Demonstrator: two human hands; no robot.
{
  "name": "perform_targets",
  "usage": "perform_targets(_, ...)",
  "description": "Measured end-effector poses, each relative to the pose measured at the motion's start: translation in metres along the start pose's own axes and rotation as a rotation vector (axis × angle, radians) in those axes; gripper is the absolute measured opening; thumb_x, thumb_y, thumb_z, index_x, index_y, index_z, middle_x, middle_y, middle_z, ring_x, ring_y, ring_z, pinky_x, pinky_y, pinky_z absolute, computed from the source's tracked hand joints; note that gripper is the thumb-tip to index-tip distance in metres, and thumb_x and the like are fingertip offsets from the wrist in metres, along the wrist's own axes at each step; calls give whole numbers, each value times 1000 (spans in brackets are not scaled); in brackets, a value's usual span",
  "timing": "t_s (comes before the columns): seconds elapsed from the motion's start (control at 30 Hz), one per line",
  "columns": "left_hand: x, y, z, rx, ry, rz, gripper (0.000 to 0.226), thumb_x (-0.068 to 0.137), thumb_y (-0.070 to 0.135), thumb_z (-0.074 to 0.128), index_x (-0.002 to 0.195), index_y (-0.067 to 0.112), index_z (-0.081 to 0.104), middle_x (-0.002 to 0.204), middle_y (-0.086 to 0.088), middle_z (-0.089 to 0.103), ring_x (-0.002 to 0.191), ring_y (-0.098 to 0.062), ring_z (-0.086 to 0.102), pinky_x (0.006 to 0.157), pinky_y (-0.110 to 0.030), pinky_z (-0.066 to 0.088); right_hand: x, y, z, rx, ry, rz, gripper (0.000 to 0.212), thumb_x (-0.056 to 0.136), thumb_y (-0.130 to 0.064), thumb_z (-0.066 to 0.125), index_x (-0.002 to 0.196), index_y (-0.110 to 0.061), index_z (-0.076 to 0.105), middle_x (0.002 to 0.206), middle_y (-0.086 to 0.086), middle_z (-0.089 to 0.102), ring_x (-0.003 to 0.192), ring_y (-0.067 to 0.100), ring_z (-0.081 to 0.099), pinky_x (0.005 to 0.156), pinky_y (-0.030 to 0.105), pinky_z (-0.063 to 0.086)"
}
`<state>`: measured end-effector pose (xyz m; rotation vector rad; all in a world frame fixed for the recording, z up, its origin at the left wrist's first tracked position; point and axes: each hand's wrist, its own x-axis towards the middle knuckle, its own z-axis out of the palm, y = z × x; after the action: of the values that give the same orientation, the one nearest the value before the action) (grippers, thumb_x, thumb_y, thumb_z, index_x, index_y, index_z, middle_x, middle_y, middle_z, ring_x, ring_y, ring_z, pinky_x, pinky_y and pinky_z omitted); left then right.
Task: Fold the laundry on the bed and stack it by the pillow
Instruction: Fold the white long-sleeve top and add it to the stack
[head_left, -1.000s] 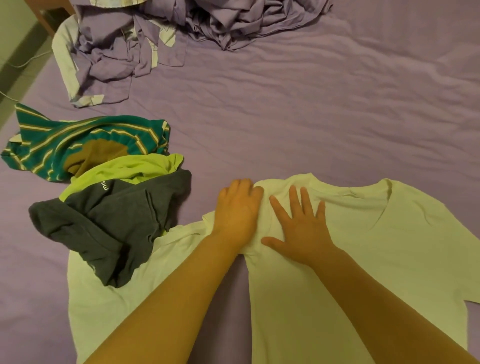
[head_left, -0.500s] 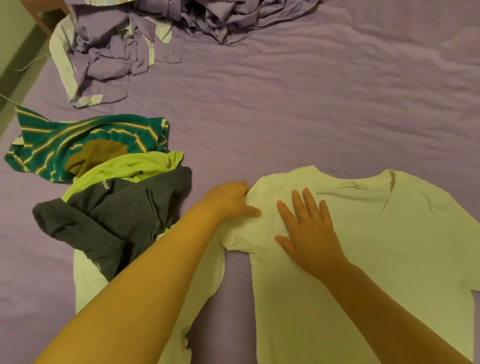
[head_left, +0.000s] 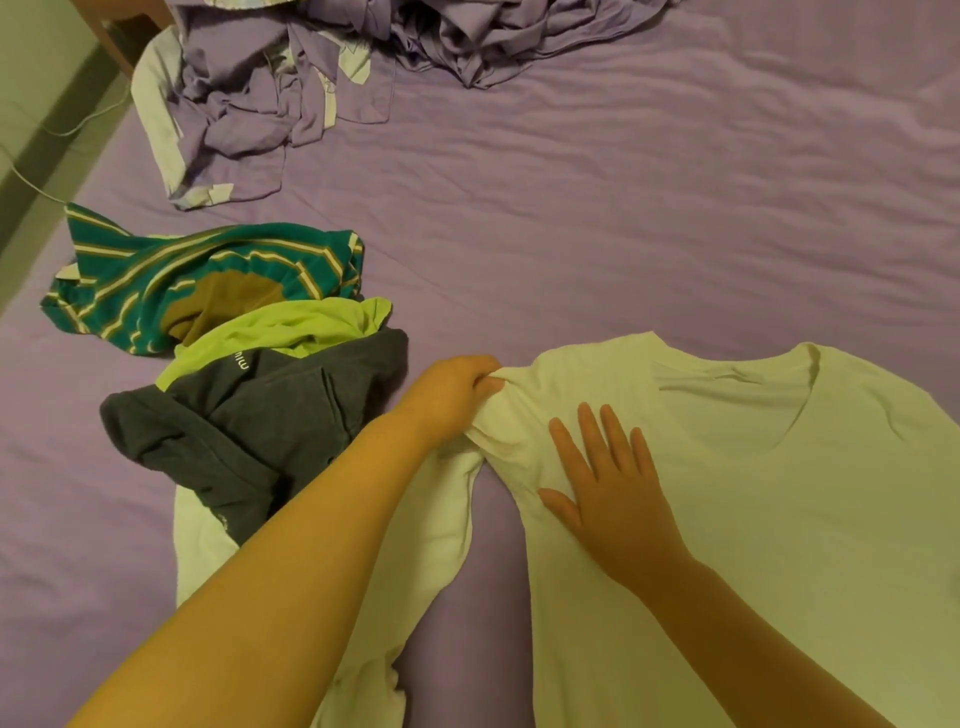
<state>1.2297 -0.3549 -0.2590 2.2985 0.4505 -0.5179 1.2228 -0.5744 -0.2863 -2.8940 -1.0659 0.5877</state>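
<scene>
Left hand (head_left: 457, 395) pinching shoulder seam of white T-shirt (head_left: 753, 519), likely starting sleeve fold. Right hand (head_left: 608, 493) lying flat, fingers spread, pinning chest. Unfolded pile (head_left: 249, 384) sitting left of shirt.

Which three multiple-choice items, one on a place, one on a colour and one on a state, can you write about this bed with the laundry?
1. Where does the dark grey garment lie?
A. to the left of the pale long-sleeved shirt
B. on the shirt's collar
C. at the far right of the purple bed sheet

2. Which colours does the striped garment show?
A. red and black
B. teal with pale stripes
C. plain orange

3. What does the left hand do?
A. lies flat on the sheet
B. hangs in the air
C. pinches the shirt's shoulder

Answers:
1 A: the grey garment sits left of the shirt's body, over its sleeve end.
2 B: teal cloth with pale stripes shows.
3 C: the fingers bunch the cloth there, while the right hand lies flat on the shirt.
</scene>
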Motion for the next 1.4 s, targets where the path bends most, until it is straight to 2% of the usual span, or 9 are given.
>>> perform_targets(0.27,4,5,11,695,180,9,19,97,17,44,113,16,54,102,-6,57,95,-26,54,61,-30,31,12,-19,12,-47,-14,103,81,83,-72,3,148,-26,11,155,17,18,142,42,15,108,64,18)
perform_targets(0.43,-28,17,46,547,457,200,27,94,21,48,118,15,59,117,-6,54,112,-26,43,88,-33,26,10,-10,23,-60,9,91,80,75,-77,-7,139,-33,-29,157,10,-14,143,37,-15,111,62,-4)
perform_targets(0.6,-57,14,66,589,92,300,41,91,42,51,131,29,52,128,3,51,126,-21,36,110,-42,14,-23,-3,21,-63,-32,94,86,76,-76,-12,146,-27,-10,158,13,-3,144,37,-6,113,60,1)
perform_targets(0.77,-56,7,42,675,-8,294,23,91,34,54,112,31,65,113,6,62,110,-19,45,100,-32,26,-55,-4,21,-36,16,62,77,90,-64,6,142,-18,40,146,18,39,135,41,34,104,63,31)
perform_targets(0.93,-67,5,35,888,-52,131,26,96,26,49,116,32,64,120,7,60,124,-21,38,117,-46,5,-76,-9,38,-50,78,-6,65,83,-52,60,137,-20,47,142,18,45,132,40,39,100,64,36)
perform_targets(1.0,-76,16,51,942,-26,102,25,96,21,45,113,24,64,119,2,59,124,-24,38,118,-51,-1,-81,-9,41,-63,62,-20,67,84,-52,57,142,-23,39,147,16,39,136,40,33,105,63,29)
perform_targets(1.1,-100,27,88,869,94,68,29,96,22,41,118,14,57,129,-7,50,134,-31,28,115,-57,-6,-97,-3,56,-37,22,-63,64,96,-54,27,145,-29,-6,158,10,-2,143,37,-9,112,57,-7)
perform_targets(1.23,-149,24,141,719,122,58,47,98,24,40,144,17,33,155,-11,19,145,-33,4,116,-56,-5,-140,-1,66,-35,-57,-71,64,96,-57,16,137,-31,-25,147,5,-32,132,34,-34,110,53,-17)
perform_targets(1.4,-214,22,196,500,30,-85,52,102,20,34,151,19,16,160,-7,3,146,-30,2,118,-48,9,-203,-8,73,-2,-134,-91,65,98,-50,32,145,-29,-7,154,10,-16,137,38,-23,111,56,-10)
